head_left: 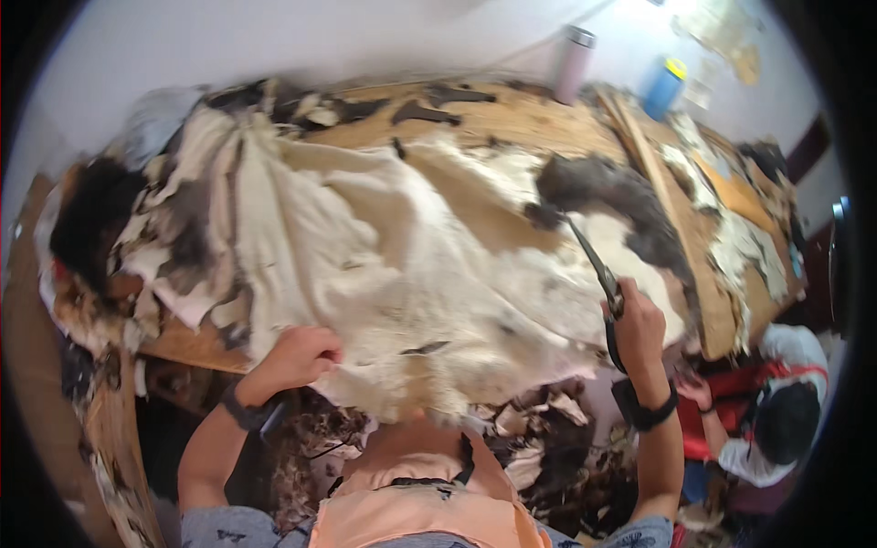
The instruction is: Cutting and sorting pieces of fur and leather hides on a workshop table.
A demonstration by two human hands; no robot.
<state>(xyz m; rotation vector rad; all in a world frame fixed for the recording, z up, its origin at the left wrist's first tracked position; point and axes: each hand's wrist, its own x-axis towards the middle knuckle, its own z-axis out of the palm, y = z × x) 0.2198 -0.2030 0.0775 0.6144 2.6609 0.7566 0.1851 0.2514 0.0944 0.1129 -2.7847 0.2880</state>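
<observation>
A large cream-coloured hide [365,247] lies spread in folds over a wooden table, its near edge hanging towards me. My right hand [638,321] grips a pair of dark-handled shears [596,265], blades pointing away and slightly left. Their tip reaches a dark grey furry part [607,187] at the hide's right. At the near left edge, my left hand [297,359] is curled closed against the hide; whatever lies inside its fingers is hidden. A small dark slit or mark [426,348] shows in the hide between my hands.
Dark scraps [425,113] lie along the table's [521,123] far side, near a pink bottle [574,66] and a blue bottle [664,89] with a yellow lid. A wooden strip [671,219] runs along the right. Another person [776,411] is at lower right. Fur scraps [539,438] fill the space below.
</observation>
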